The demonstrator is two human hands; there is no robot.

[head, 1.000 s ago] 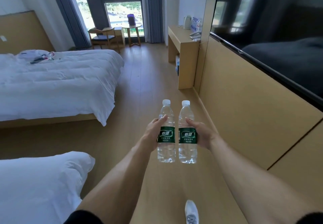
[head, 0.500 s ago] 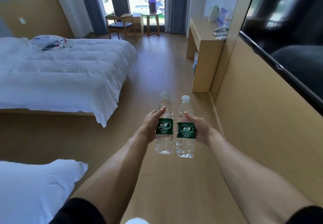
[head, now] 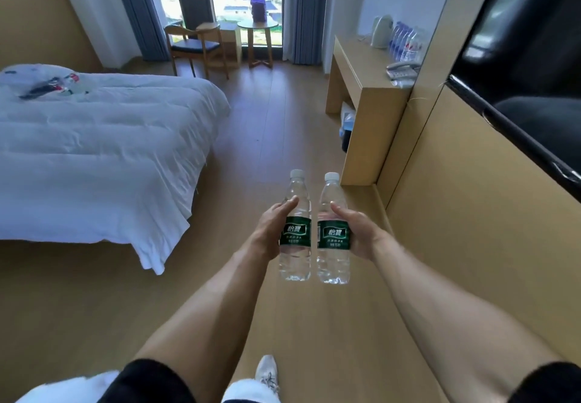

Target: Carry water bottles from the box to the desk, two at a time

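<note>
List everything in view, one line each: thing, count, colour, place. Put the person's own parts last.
water bottles in hand: two, clear with green labels and white caps, held upright side by side in front of the person
desk: one, light wood, against the right wall ahead
bottles on desk: several, clear with blue labels, at the desk's far end
kettle: one, white, on the desk
telephone: one, pale, on the desk
bed: one, white, left
chair: one, wood, by the window
round table: one, wood, by the window
left hand: grips the left bottle
right hand: grips the right bottle
shoe: one, white, bottom centre
</note>
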